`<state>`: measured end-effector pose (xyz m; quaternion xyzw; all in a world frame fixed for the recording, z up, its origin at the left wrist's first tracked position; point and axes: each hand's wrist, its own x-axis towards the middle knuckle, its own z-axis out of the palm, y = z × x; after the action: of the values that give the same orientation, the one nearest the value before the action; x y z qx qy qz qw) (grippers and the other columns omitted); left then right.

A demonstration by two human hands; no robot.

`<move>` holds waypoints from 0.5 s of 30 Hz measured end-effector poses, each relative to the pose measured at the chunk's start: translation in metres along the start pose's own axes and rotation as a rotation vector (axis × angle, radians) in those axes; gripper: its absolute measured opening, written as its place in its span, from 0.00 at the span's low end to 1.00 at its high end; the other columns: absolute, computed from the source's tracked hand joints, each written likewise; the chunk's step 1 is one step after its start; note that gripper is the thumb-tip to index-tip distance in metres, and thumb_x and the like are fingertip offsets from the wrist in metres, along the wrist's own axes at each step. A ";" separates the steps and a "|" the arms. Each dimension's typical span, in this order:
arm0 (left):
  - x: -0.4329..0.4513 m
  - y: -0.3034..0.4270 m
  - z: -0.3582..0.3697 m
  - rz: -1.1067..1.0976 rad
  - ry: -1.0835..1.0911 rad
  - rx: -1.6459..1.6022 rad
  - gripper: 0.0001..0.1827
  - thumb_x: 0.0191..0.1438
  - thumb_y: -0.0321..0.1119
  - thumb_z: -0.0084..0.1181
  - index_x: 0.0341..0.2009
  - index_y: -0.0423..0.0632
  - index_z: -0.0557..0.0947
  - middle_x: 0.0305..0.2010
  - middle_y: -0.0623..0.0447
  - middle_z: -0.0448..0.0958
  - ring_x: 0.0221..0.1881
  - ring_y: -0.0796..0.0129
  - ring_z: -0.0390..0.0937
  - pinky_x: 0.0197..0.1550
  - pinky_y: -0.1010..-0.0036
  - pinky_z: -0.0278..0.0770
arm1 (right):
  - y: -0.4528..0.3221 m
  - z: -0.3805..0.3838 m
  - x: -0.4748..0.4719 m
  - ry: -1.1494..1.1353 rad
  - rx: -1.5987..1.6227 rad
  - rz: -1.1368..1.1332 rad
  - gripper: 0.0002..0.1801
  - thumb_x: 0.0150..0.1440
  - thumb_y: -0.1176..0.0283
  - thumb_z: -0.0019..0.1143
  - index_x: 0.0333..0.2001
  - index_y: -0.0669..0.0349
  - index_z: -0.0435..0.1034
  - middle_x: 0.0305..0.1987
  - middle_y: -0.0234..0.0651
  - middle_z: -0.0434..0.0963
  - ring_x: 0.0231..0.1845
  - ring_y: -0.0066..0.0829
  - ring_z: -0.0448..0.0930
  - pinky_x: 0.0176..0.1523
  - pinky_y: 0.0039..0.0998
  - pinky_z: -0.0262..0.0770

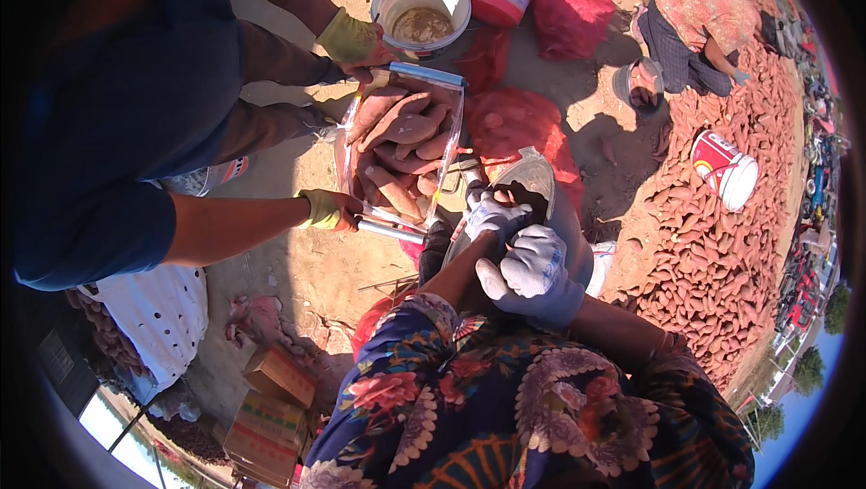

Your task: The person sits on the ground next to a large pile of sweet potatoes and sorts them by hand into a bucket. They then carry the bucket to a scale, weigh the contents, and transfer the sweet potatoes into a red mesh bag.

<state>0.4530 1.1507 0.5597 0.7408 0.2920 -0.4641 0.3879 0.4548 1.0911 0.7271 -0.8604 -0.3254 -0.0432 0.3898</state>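
My left hand (497, 217), in a white and grey knit glove with bare fingertips, is over the mouth of a grey bucket (538, 174) in front of me. My right hand (534, 269), gloved the same way, is curled just below it over the near side of the bucket. Whether either hand holds anything is hidden. To the left, a co-worker's two gloved hands grip a frame with tube handles (426, 74), lined with clear plastic. Several sweet potatoes (409, 129) fill it, close beside my left hand.
A white bucket (423, 5) and red mesh sacks (575, 12) stand at the top. On the right, a red and white bucket (725, 167) lies on a large sweet potato heap (710, 272). Another person (707, 22) crouches there. Cardboard boxes (267, 425) stand lower left.
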 end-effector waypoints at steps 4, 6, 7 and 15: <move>0.032 -0.041 0.005 0.389 0.103 -0.146 0.19 0.36 0.46 0.66 0.25 0.43 0.81 0.24 0.48 0.79 0.29 0.55 0.78 0.36 0.64 0.78 | -0.003 -0.012 0.001 0.007 0.017 0.034 0.21 0.43 0.73 0.68 0.10 0.54 0.61 0.10 0.29 0.64 0.12 0.33 0.68 0.22 0.35 0.63; 0.057 -0.060 0.011 0.496 0.202 -0.204 0.17 0.36 0.42 0.69 0.24 0.43 0.79 0.24 0.53 0.79 0.27 0.66 0.76 0.33 0.69 0.76 | -0.003 -0.017 0.002 -0.009 -0.011 0.035 0.22 0.43 0.73 0.69 0.10 0.54 0.60 0.09 0.29 0.62 0.12 0.32 0.66 0.22 0.35 0.62; 0.056 -0.064 0.003 0.472 0.114 -0.307 0.15 0.38 0.39 0.70 0.26 0.44 0.79 0.25 0.56 0.78 0.27 0.71 0.74 0.32 0.71 0.75 | -0.001 -0.017 -0.001 0.017 -0.007 0.044 0.22 0.42 0.75 0.68 0.10 0.54 0.58 0.09 0.30 0.61 0.12 0.33 0.65 0.22 0.34 0.61; 0.024 -0.088 -0.107 0.568 -0.277 -1.240 0.07 0.56 0.29 0.58 0.41 0.46 0.80 0.35 0.59 0.78 0.35 0.75 0.76 0.39 0.77 0.76 | 0.014 -0.021 -0.012 0.066 0.002 0.088 0.23 0.42 0.79 0.65 0.10 0.54 0.55 0.10 0.32 0.60 0.13 0.36 0.63 0.23 0.35 0.59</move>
<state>0.4421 1.2890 0.5399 0.3642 0.2459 -0.1823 0.8795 0.4579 1.0630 0.7289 -0.8715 -0.2744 -0.0543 0.4028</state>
